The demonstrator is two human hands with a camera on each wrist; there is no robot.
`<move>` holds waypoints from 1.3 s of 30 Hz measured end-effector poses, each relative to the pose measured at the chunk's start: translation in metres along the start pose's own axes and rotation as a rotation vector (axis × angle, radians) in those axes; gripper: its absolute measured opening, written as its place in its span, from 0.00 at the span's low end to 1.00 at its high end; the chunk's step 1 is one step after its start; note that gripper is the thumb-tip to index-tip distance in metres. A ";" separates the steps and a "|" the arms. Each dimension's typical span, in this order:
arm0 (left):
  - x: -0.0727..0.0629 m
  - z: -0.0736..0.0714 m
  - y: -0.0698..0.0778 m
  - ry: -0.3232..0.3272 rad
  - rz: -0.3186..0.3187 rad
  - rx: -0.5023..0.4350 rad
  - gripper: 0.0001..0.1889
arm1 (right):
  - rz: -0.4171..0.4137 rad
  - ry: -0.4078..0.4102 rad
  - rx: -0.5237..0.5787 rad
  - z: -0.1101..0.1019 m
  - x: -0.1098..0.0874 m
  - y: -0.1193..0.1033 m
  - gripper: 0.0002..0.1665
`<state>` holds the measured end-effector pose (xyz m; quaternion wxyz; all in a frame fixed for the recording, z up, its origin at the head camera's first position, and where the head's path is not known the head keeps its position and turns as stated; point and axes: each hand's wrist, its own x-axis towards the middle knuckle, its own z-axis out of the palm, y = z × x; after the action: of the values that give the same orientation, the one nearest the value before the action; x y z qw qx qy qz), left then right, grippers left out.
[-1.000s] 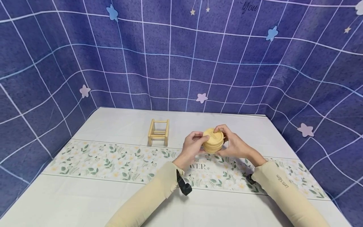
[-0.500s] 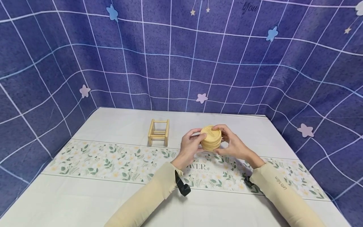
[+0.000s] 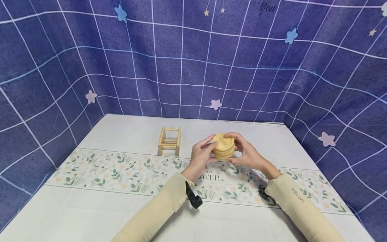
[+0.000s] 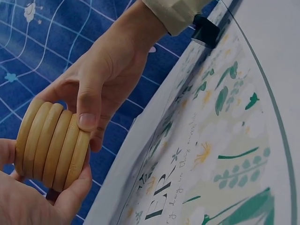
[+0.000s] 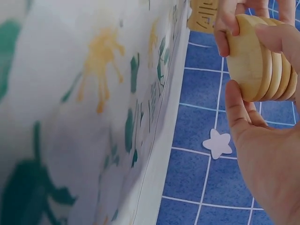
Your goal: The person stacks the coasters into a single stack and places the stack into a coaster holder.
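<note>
Both hands hold a stack of several round wooden coasters (image 3: 223, 149) above the table, right of centre in the head view. My left hand (image 3: 201, 156) grips the stack from the left, its thumb on the top coaster's edge. From the right, my right hand (image 3: 246, 153) holds it with fingers over the top rim and thumb low at the front. Engraving shows on the uppermost disc. In the left wrist view the coasters (image 4: 51, 145) lie face to face between the hands. The right wrist view shows the stack's plain underside (image 5: 244, 58).
A small wooden rack (image 3: 169, 141) with posts and rails stands to the left, towards the back of the table. A floral band (image 3: 121, 173) runs across the white tablecloth (image 3: 75, 211). Blue gridded curtain (image 3: 193, 77) encloses the back and sides.
The coaster stack and both hands have shifted slightly left and a little farther back. Both hands keep their hold; the rack stays where it was.
</note>
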<state>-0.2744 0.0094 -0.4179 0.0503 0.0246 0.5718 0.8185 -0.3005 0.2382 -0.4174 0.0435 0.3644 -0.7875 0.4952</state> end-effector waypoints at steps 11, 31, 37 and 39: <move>0.002 -0.008 0.004 -0.015 -0.082 -0.131 0.27 | -0.002 -0.002 0.050 0.006 0.004 -0.004 0.61; 0.008 -0.014 0.018 -0.047 -0.168 -0.482 0.32 | -0.091 0.254 0.159 0.033 0.021 -0.011 0.46; 0.007 -0.013 0.021 -0.054 -0.181 -0.543 0.33 | -0.102 0.302 0.229 0.043 0.025 -0.013 0.47; 0.005 -0.013 0.022 -0.056 -0.181 -0.537 0.33 | -0.108 0.309 0.252 0.046 0.027 -0.014 0.49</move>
<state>-0.2821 -0.0094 -0.4015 0.1434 -0.0182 0.3329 0.9318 -0.2980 0.1829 -0.4187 0.1446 0.3284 -0.6826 0.6367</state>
